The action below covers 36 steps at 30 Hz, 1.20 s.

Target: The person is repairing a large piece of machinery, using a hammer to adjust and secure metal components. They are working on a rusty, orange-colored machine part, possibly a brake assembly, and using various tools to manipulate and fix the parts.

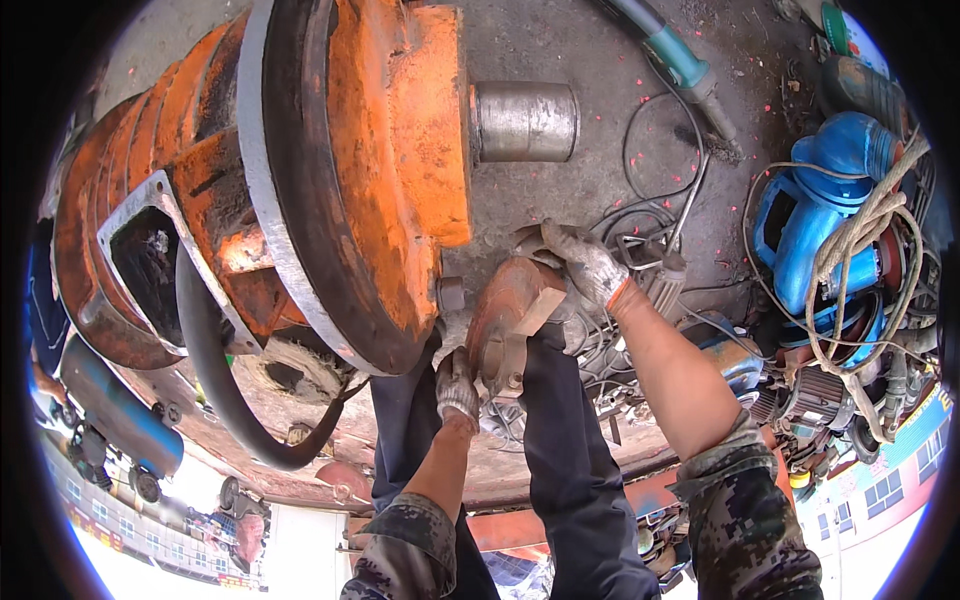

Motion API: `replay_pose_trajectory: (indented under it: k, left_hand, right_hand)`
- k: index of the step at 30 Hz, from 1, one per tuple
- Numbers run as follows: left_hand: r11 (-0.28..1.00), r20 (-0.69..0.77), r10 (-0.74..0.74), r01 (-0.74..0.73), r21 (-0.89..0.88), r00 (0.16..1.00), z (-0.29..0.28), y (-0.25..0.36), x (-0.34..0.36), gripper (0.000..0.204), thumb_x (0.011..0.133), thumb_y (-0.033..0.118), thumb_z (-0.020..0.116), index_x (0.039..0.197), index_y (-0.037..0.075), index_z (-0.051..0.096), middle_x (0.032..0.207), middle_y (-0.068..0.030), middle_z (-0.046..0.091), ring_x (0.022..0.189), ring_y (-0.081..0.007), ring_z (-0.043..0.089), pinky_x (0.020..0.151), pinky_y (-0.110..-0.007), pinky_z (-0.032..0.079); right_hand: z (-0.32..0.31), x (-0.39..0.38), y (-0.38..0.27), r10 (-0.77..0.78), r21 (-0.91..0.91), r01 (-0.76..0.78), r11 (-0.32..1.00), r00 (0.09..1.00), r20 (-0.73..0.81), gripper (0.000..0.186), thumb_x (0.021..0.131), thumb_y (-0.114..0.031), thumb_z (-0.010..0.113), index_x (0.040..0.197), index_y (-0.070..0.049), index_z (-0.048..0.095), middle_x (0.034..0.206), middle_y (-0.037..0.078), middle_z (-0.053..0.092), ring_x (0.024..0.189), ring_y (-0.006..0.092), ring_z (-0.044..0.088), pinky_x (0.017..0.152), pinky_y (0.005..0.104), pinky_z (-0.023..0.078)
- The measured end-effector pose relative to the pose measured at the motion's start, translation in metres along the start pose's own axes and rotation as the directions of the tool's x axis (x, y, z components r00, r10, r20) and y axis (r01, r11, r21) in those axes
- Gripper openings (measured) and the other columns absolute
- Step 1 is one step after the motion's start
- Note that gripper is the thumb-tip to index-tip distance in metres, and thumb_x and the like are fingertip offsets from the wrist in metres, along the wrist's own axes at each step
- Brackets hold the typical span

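Both gloved hands are closed on one rusty round metal cover plate, held on edge just beside the lower right rim of the big orange-painted electric motor housing. The left hand grips the plate's lower edge from below, fingers wrapped tight; the right hand is clamped over its upper edge (the fingertips curl behind it, out of sight). The plate is off the housing and carried in the air above the person's dark trousers, so judging from this the removal or fitting is midway: it is seated nowhere, and no bolts show in its lugs.

Counted: one cover plate, one orange housing with one bare steel shaft stub jutting from its right face, one thick black rubber hose looping under its lower edge, and one open rectangular terminal box frame on its left side. On the concrete floor toward the right edge stands one blue pump body draped with pale rope, and one green-handled tool lies near the top edge. Loose thin wires trail between them; I cannot count those.
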<state>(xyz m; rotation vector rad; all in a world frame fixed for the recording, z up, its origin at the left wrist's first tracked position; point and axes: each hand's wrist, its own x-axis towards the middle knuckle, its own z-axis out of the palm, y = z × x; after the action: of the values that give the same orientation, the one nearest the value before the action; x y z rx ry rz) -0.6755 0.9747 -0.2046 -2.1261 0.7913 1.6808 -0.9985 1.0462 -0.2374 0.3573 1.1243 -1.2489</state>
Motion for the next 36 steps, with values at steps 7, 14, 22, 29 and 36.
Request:
replay_pose_trajectory:
  k: [7,14,22,29,36]
  left_hand:
    - [0.854,0.229,-0.507,0.52,0.001,0.831,-0.036,-0.038,0.064,0.079,0.104,0.07,0.039,0.141,0.004,0.06,0.129,-0.0109,0.068,0.111,-0.0289,0.065,0.095,-0.044,0.05]
    - [0.728,0.502,-0.377,0.584,-0.359,0.778,-0.004,-0.04,0.04,0.07,0.104,0.065,0.048,0.143,0.007,0.057,0.135,-0.0128,0.067,0.116,-0.0305,0.066,0.101,-0.044,0.055]
    - [0.902,0.344,-0.401,0.431,-0.012,0.849,0.051,0.081,-0.023,0.063,0.104,0.068,0.048,0.14,0.018,0.059,0.126,-0.0102,0.07,0.104,-0.0281,0.071,0.082,-0.052,0.063]
    - [0.92,0.539,-0.201,0.347,-0.184,0.818,0.126,0.166,-0.04,0.063,0.104,0.07,0.045,0.145,0.022,0.054,0.132,-0.0011,0.066,0.116,-0.0203,0.064,0.094,-0.046,0.056]
    - [0.877,0.538,-0.107,0.334,-0.345,0.836,0.178,0.174,-0.007,0.062,0.105,0.07,0.044,0.145,0.024,0.054,0.132,0.0007,0.066,0.114,-0.0186,0.064,0.094,-0.045,0.055]
  right_hand:
    - [0.006,0.012,0.039,-0.053,0.224,0.046,0.974,0.998,0.028,0.036,0.108,-0.031,0.059,0.118,0.001,0.073,0.113,0.009,0.073,0.109,0.0167,0.064,0.104,0.0331,0.048]
    - [-0.001,0.031,0.051,-0.113,0.406,0.136,0.904,0.99,-0.08,0.038,0.107,-0.025,0.051,0.085,0.001,0.066,0.088,0.01,0.065,0.087,0.0224,0.058,0.09,0.0372,0.047]
    - [-0.029,-0.002,-0.066,-0.255,0.511,0.27,0.816,0.962,-0.102,0.045,0.1,-0.035,0.054,0.08,0.003,0.066,0.087,0.019,0.068,0.088,0.0354,0.063,0.087,0.0464,0.053]
    - [-0.036,0.042,-0.215,-0.258,0.371,0.255,0.893,0.965,-0.043,0.041,0.1,-0.029,0.053,0.077,0.002,0.064,0.081,0.019,0.067,0.084,0.0339,0.064,0.086,0.0461,0.054]
    - [-0.016,0.067,-0.293,-0.199,0.223,0.178,0.958,0.977,0.076,0.046,0.102,-0.035,0.046,0.076,0.0,0.06,0.081,0.015,0.061,0.094,0.0342,0.059,0.097,0.0464,0.047]
